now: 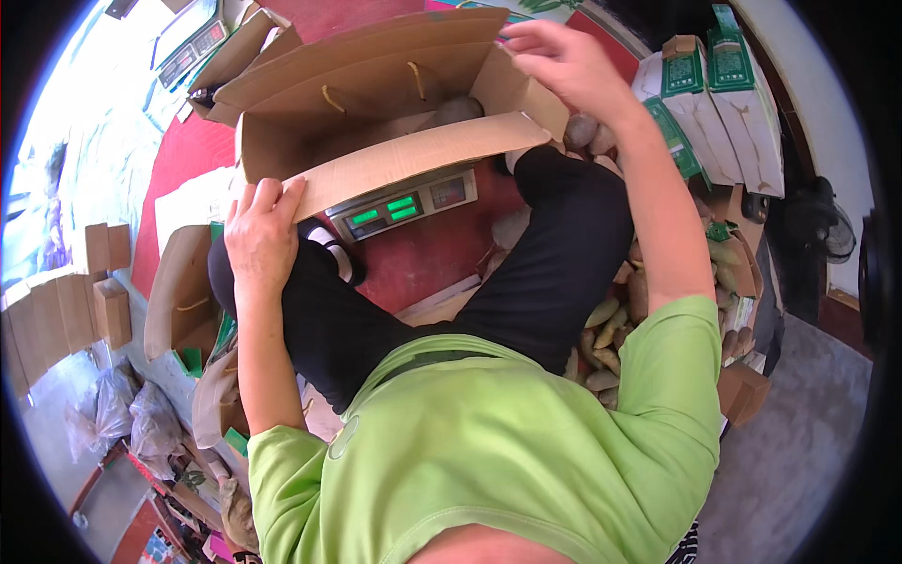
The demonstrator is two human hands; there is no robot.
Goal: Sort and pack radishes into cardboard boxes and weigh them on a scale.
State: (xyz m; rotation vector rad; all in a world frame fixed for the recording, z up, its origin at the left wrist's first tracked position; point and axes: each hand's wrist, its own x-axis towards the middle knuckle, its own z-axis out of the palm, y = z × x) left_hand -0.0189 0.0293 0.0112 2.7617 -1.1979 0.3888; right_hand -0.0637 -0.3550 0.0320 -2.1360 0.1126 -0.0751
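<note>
The cardboard box (pixel 376 103) sits on a weighing scale (pixel 404 207) at twelve o'clock from the person's knees. The left hand (pixel 261 235) grips the near flap's corner at nine o'clock. The right hand (pixel 564 56), fingers half curled, pinches the right flap at two o'clock. Mangoes (pixel 611 324) lie at three o'clock.

green-display scale (pixel 402 209) on red floor; white-green boxes (pixel 723 94) stacked right; brown tubers (pixel 609 329) piled

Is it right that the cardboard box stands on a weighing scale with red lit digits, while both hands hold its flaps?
Not quite. The head view shows the scale under the cardboard box has green lit digits, not red. The left hand and right hand do hold its flaps.
</note>
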